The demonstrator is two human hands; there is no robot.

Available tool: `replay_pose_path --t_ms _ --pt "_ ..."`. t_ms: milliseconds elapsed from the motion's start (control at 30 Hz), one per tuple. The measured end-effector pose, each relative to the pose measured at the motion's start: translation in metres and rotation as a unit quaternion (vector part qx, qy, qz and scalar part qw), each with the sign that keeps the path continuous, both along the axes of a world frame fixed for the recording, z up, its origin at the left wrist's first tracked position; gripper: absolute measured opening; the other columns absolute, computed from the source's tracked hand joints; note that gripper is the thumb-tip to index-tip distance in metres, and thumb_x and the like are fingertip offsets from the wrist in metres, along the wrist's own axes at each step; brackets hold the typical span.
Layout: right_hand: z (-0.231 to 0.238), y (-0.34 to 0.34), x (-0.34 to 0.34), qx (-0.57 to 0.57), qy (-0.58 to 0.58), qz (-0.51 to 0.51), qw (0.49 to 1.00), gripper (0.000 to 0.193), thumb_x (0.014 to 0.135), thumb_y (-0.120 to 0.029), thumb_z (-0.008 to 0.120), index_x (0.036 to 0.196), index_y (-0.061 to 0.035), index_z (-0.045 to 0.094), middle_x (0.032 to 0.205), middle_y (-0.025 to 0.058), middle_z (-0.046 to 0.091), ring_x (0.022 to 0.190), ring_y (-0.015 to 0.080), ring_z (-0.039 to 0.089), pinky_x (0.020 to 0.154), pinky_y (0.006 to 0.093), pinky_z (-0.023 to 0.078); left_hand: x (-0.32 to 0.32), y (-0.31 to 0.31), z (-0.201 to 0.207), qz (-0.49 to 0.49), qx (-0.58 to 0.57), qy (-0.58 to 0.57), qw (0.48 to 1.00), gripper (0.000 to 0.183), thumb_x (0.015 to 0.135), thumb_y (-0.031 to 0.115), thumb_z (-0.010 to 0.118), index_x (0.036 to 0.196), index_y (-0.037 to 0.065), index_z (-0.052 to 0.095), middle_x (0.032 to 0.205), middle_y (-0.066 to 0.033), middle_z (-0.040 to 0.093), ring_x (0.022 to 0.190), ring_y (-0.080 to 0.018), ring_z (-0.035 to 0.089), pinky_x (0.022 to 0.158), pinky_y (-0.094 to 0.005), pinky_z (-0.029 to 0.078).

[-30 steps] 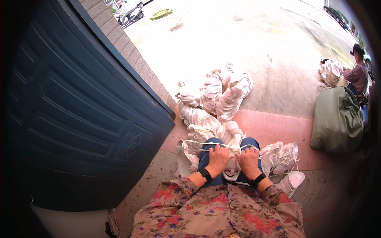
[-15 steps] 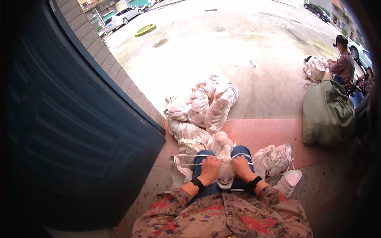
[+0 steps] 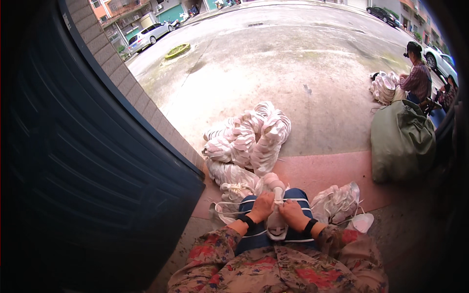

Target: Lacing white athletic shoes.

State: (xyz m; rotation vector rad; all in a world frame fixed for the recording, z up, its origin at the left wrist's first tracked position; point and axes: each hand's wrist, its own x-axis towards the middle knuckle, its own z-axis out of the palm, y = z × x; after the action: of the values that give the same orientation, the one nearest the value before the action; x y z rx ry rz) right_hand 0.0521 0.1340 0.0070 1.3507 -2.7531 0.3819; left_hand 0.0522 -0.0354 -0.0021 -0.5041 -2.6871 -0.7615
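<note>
White stacked piece (image 3: 276, 215) on lap, pinched by both hands: L (image 3: 262, 206), R (image 3: 293, 214); green sack (image 3: 401, 141) far right.

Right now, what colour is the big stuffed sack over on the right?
Olive green. The sack shows best in the head view, standing at the right.

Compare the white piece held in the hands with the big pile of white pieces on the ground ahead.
The held white piece is a single item on the lap, gripped by the left hand and right hand; the pile is many pieces bundled together, lying untouched on the pavement. The held piece looks small; the pile is far bulkier. Both are white and look alike in material.
</note>
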Motion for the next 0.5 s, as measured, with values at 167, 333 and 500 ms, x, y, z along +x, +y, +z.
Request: replay_pose_path --t_ms 167,333,500 --pt "0.024 -0.002 -0.008 0.1 0.071 0.064 0.99 0.013 0.072 -0.015 0.052 0.078 -0.0056 0.059 0.079 0.0064 0.054 0.079 0.0195 0.049 0.064 0.0329 0.036 -0.015 -0.001 0.002 0.05 0.232 -0.275 0.932 0.01 0.075 0.01 0.063 0.074 0.001 0.058 0.07 -0.0066 0.059 0.065 -0.0155 0.055 0.06 -0.0268 0.045" --pt "0.007 0.003 -0.007 -0.188 -0.016 0.013 0.982 0.01 0.073 -0.01 0.057 0.081 -0.0042 0.055 0.077 0.0121 0.048 0.073 0.0283 0.047 0.062 0.0379 0.036 -0.023 -0.011 0.003 0.026 0.387 -0.373 0.843 0.011 0.076 0.008 0.065 0.084 0.001 0.062 0.076 0.0004 0.06 0.068 -0.0059 0.054 0.062 -0.0196 0.044" --pt "0.12 0.01 -0.041 -0.442 0.048 -0.116 0.888 0.015 0.073 0.005 0.049 0.086 0.0 0.052 0.083 0.0185 0.052 0.079 0.0332 0.051 0.062 0.0403 0.039 -0.055 -0.002 -0.024 -0.123 0.34 -0.307 0.881 0.005 0.066 0.006 0.064 0.068 0.003 0.061 0.058 -0.0004 0.053 0.056 -0.0079 0.048 0.05 -0.0234 0.039"
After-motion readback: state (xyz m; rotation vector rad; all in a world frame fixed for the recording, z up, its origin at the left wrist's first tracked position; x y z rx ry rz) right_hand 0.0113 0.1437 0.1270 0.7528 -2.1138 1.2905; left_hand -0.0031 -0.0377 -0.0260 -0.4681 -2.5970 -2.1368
